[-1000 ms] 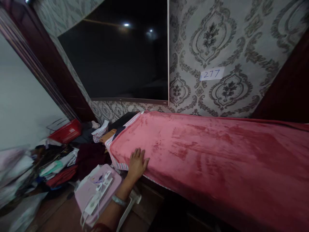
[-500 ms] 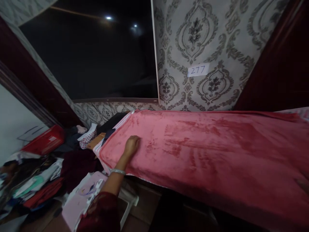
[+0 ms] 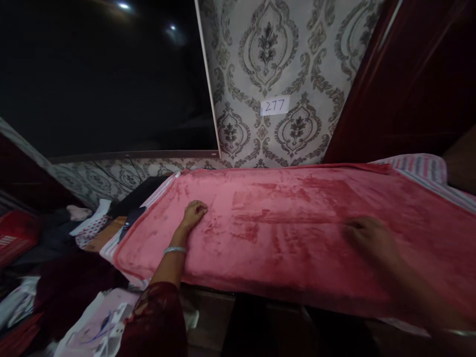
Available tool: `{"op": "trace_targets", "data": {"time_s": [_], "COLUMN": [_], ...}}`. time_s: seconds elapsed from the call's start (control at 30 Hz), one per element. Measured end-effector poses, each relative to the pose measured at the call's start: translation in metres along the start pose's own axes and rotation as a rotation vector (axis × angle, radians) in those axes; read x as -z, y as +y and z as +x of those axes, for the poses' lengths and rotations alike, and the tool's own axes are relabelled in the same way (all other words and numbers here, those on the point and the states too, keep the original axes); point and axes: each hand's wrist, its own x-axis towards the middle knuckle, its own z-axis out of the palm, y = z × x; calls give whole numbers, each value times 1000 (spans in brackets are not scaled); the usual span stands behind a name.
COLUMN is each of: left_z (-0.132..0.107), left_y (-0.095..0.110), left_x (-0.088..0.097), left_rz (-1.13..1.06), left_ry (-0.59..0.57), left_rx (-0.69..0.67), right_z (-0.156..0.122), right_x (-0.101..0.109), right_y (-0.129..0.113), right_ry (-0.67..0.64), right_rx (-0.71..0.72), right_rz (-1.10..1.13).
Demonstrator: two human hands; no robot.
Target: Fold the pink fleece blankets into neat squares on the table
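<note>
Pink cloth point(image 3: 267, 248) lies spread out in front, long axis running left to right. Left hand point(image 3: 194, 214), fingers curled, is nearer its left end; right hand point(image 3: 366, 235), blurred, is over it right of middle. Whether either grips cloth, I cannot tell.

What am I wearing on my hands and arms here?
Your left hand is bare, with a pale bangle at the wrist and a dark red sleeve farther up. Your right hand is bare but blurred; a thin light band shows by the picture's edge.
</note>
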Motion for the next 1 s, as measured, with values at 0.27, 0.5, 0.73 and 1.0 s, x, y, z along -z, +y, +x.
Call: {"op": "trace_targets", "data": {"time_s": [0.27,0.5,0.73,1.0], "left_z": [-7,-3,-3,-6], "left_y": [-5,-3,9,22], "left_x": [6,3,1,5], "left_rz": [-85,-39,12,127], "left_ry": [-49,-41,68,215], "left_rx": [-52,-22,-23,15], "right_z": [56,77,64,62], "right_x": [-105,-145,-157,-165], "right_y": [-123,-179,-183,-179], "right_ry": [-203,-411,-318,-125], "right_rx": [318,286,267,326], "right_rz": [189,49,58,89]}}
